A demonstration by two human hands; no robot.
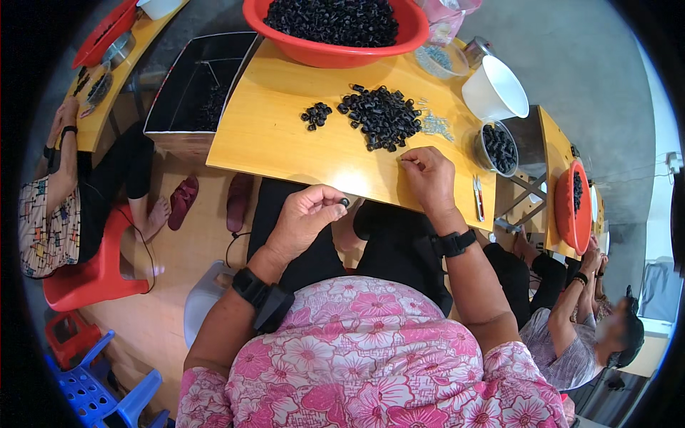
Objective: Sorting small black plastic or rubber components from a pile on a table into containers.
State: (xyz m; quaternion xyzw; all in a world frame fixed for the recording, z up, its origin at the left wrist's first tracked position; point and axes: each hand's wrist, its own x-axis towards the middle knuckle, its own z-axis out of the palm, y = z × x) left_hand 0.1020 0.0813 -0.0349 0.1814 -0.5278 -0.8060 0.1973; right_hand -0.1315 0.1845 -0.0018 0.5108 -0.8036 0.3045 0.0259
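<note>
My left hand (305, 217) is just off the table's front edge, thumb and fingers pinched on a small round black part (344, 202). My right hand (432, 178) hovers over the front edge with its fingertips together; whatever lies between them is too small to name. Beyond it spreads a heap of small black parts (382, 118), with a smaller cluster of the same black parts (315, 115) to its left. Thin silvery pins (437, 126) are scattered at the heap's right side. A clear tub (485, 162) filled with black parts stands at the table's right edge.
A red basin (314, 54) full of black parts stands at the back of the yellow table (267, 107). A clear bowl (460, 68), a white bucket (492, 89) and a red-handled tool (479, 200) are to the right. Co-workers sit at tables on both sides.
</note>
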